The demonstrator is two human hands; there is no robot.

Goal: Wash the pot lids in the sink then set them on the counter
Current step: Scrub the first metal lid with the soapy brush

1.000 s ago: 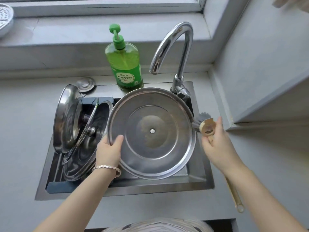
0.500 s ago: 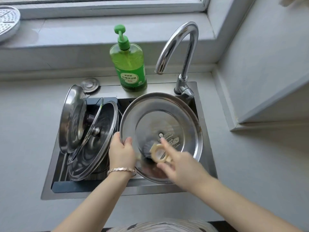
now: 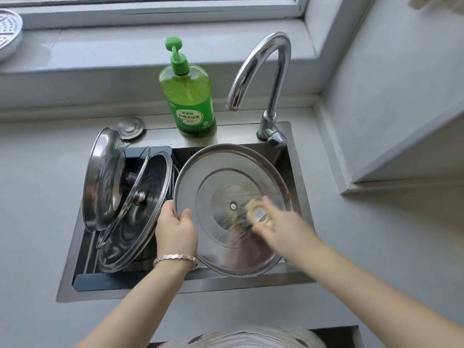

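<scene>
So, my left hand (image 3: 175,234) grips the wide round steel lid (image 3: 200,177), my right hand (image 3: 283,227) a beige brush (image 3: 258,214); leaning lids (image 3: 140,222) wait.

The picture is bright, with soft grey daylight coming from the window (image 3: 150,6) at the top. The tap (image 3: 263,49) has white shiny streaks. The big lid (image 3: 200,187) glows pale on its far side. Shadows are soft, and the sink (image 3: 125,291) is darkest inside on the left. The right grip (image 3: 283,227) and the brush (image 3: 258,213) it holds look smeared and blurry. The left grip (image 3: 175,232) looks sharp. Straight lines bend near the edges, like the window ledge (image 3: 100,46).
</scene>
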